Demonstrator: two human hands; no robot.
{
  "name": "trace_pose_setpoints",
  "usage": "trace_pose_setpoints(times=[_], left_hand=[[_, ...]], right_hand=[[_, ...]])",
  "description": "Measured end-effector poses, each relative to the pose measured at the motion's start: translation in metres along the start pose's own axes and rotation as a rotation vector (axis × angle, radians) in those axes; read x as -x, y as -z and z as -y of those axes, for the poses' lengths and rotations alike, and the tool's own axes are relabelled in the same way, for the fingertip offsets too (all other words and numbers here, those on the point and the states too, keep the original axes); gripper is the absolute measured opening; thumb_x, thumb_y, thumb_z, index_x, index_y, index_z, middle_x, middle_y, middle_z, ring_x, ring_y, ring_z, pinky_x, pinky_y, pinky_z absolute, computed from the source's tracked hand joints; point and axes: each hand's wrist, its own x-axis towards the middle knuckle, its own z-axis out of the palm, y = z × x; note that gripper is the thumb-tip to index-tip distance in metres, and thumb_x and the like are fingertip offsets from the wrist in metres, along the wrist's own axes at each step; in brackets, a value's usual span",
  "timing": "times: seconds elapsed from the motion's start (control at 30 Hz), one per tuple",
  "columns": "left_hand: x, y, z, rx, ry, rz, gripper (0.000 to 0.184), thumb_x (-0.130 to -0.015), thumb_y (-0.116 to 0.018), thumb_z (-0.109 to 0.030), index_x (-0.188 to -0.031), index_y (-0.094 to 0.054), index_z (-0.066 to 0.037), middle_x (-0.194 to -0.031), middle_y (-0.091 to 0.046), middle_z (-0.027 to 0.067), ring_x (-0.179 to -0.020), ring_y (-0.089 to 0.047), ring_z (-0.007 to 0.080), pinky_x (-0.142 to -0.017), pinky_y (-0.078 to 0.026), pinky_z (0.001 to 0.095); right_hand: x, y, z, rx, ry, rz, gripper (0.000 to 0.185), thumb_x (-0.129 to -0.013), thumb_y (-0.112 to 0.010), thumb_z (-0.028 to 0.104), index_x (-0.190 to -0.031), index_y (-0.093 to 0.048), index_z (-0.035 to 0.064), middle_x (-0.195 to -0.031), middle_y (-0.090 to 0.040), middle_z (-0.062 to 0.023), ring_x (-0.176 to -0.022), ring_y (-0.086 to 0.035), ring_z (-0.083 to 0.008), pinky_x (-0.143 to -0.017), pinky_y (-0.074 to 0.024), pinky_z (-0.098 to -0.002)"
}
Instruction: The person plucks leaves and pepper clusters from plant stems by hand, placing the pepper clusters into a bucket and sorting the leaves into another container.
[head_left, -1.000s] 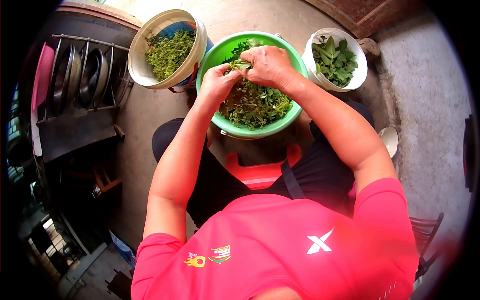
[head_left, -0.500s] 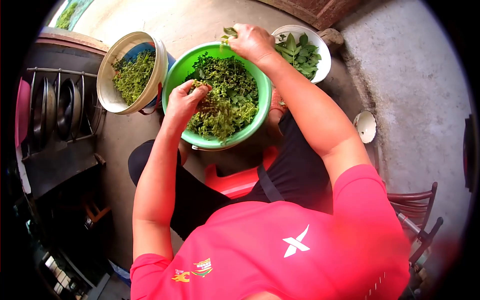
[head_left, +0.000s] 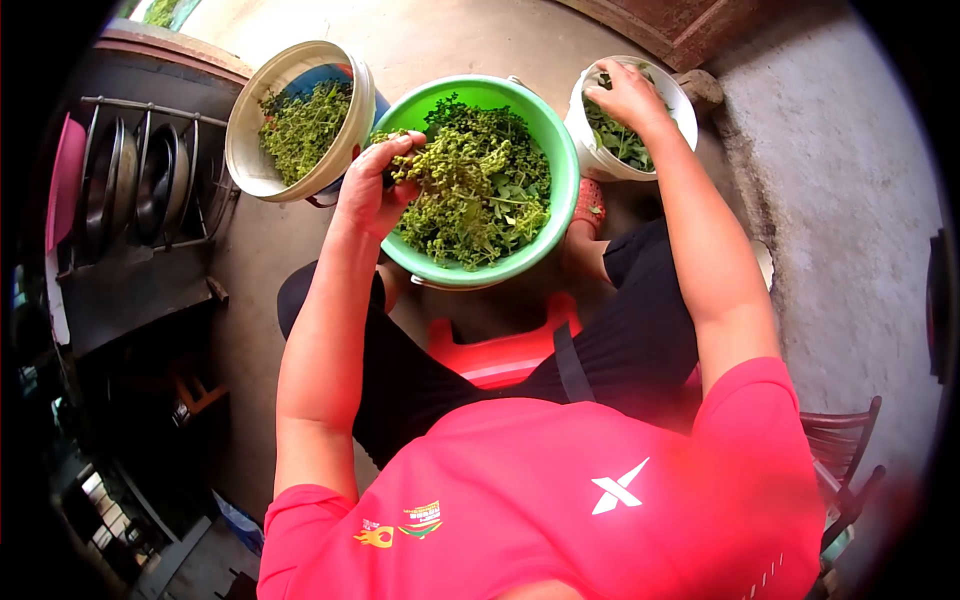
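Note:
My left hand (head_left: 380,185) is at the left rim of the green bucket (head_left: 568,190), its fingers closed on a sprig of small green berries (head_left: 410,165). The bucket is heaped with more berry sprigs (head_left: 480,190) and a few leaves. Over at the right, my right hand (head_left: 632,98) reaches over the white bucket (head_left: 622,170), its fingers apart above green leaves (head_left: 625,143). The hand covers part of those leaves.
A cream bucket (head_left: 240,150) with berry sprigs (head_left: 308,130) stands to the left of the green one. A red stool (head_left: 495,360) is between my legs. Pans (head_left: 120,185) stand in a rack at the left. A wooden chair (head_left: 845,445) is by the right wall.
My right hand has moved right, from above the green bucket to the white bucket, and the leaves it held no longer show in it. My left hand still holds berries. The view has shifted slightly.

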Motion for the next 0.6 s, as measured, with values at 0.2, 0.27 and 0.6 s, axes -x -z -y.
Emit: trace_pose_setpoints(times=[0.2,0.27,0.6], left_hand=[[-0.006,0.004,0.008,0.146,0.045,0.078,0.015,-0.085,-0.060,-0.015,-0.094,-0.064,-0.005,-0.080,-0.061,0.0013,-0.054,-0.044,0.0095,-0.046,-0.034,0.0208],[-0.006,0.004,0.009,0.173,0.048,0.103,0.018,-0.086,-0.060,-0.017,-0.097,-0.063,-0.004,-0.079,-0.060,0.0026,-0.055,-0.047,0.0112,-0.052,-0.040,0.0232],[-0.005,0.004,0.004,0.170,0.015,0.081,0.025,-0.090,-0.056,-0.020,-0.107,-0.056,-0.002,-0.094,-0.063,0.0112,-0.076,-0.065,0.0233,-0.069,-0.057,0.0352]], right_hand=[[0.059,0.010,0.115,-0.767,0.553,0.595,0.077,-0.076,-0.075,0.029,-0.140,-0.035,0.0178,-0.127,-0.048,-0.0141,-0.115,-0.049,-0.0232,-0.099,-0.0408,-0.0368],[0.066,0.005,0.132,-0.636,0.578,0.527,0.080,-0.072,-0.075,0.025,-0.140,-0.034,0.0192,-0.128,-0.049,-0.0132,-0.118,-0.048,-0.0248,-0.100,-0.0402,-0.0372],[0.063,0.020,0.145,-0.726,0.720,0.050,0.038,-0.072,-0.073,0.017,-0.107,-0.061,0.0101,-0.103,-0.059,-0.0109,-0.098,-0.059,-0.0270,-0.087,-0.0473,-0.0356]])
